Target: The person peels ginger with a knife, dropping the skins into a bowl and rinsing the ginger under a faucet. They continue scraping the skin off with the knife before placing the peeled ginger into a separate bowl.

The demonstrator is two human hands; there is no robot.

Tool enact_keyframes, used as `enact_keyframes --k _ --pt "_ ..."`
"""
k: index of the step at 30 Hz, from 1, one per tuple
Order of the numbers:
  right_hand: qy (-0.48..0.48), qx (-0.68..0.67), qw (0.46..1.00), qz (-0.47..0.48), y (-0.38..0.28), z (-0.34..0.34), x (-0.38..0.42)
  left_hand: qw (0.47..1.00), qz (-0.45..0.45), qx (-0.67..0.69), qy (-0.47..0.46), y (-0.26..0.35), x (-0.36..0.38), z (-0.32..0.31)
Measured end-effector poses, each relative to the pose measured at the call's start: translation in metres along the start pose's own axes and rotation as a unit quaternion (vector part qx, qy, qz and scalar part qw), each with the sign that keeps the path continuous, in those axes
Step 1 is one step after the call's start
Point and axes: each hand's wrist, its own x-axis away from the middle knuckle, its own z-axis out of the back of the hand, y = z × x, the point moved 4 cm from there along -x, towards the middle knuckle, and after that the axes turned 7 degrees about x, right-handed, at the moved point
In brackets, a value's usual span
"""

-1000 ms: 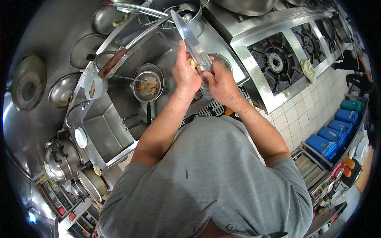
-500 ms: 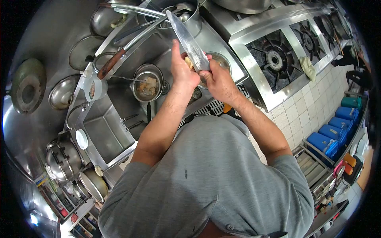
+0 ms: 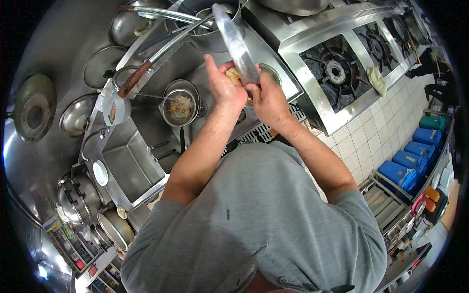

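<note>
My right hand (image 3: 271, 100) is closed around the handle end of a broad-bladed kitchen knife (image 3: 233, 40), whose blade points up and away over the sink. Cupped beneath the blade, my left hand (image 3: 225, 88) has a pale yellow piece of food (image 3: 233, 76) in its curled fingers, with the thumb sticking out. The blade's lower part lies beside or against this piece; exact contact is hidden. Behind my right hand a round metal bowl (image 3: 271, 72) is partly covered. Left of my forearm, a handled pan (image 3: 181, 120) in the sink holds yellowish scraps and cloudy water.
Long-handled utensils (image 3: 168, 46) lean across a tall metal pot (image 3: 234, 24). A second basin (image 3: 134, 163) lies left, near a white container (image 3: 117, 112). The gas stove (image 3: 334, 73) stands right, with a cloth (image 3: 376, 80) on its edge. Blue bins (image 3: 398, 172) line the floor.
The knife has tilted and shifted slightly to the right over my left hand. My left hand has turned a little, showing more of the yellow piece. The water stream into the pan is less visible.
</note>
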Motion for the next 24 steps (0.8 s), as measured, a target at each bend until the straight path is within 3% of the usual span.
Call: enact_keyframes --k 5,7,11,24 --pt "0.004 -0.019 1.0 0.021 0.001 0.002 -0.003 1.0 -0.02 0.0 0.016 0.003 0.007 -0.01" --pt "0.009 -0.019 0.999 0.037 0.004 0.005 -0.002 0.999 0.012 -0.025 -0.041 -0.001 0.004 -0.008" --pt "-0.002 -0.02 0.998 0.061 0.005 0.006 -0.001 0.997 0.014 -0.047 -0.053 -0.003 0.002 -0.007" --pt "-0.054 0.036 0.997 0.048 0.013 0.002 -0.002 0.997 0.077 -0.032 0.008 -0.007 -0.005 -0.002"
